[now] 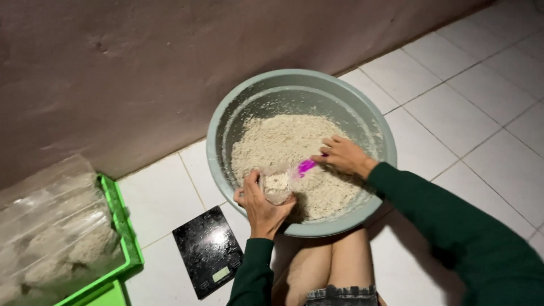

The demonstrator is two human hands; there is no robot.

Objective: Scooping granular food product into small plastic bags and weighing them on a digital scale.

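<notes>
Two hands work inside one grey-green basin (218,122) on the white tiled floor (464,107). Landmark: the basin. Contents: pale crumbly grain (283,139), heaped across its bottom. Left hand (262,205), at the near rim: grip clamped round a small clear bag (277,182), partly filled with grain. Right hand (343,155), over the grain: fingers closed on a pink scoop (306,166) just beside the bag mouth. Left of the basin: black kitchen scale (205,249); farther left, green tray (123,226) stacked with filled clear bags (51,226).
</notes>
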